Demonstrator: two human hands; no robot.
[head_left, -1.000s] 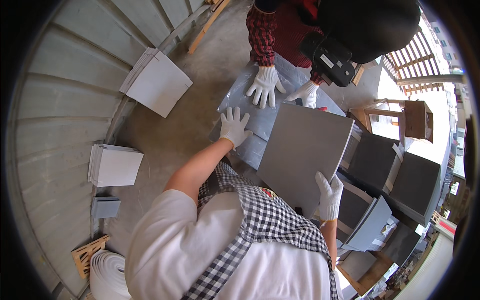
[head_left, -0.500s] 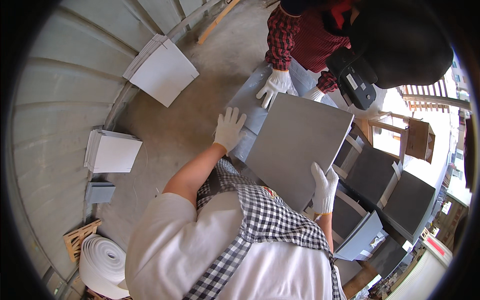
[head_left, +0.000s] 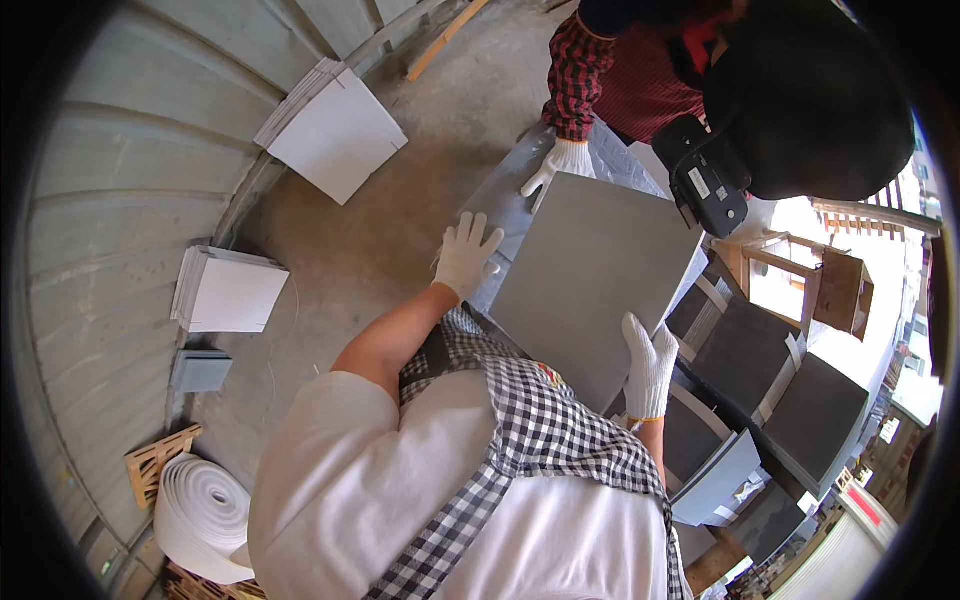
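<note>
Grey panel (head_left: 592, 275) shifted forward-left, long axis slanting away, rightward

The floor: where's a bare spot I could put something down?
The floor looks bare between the smaller white stack and the left hand, and again between the larger white stack and the co-worker's sleeve. It's crowded to the right with dark panels, and ahead, around the grey panel.
</note>
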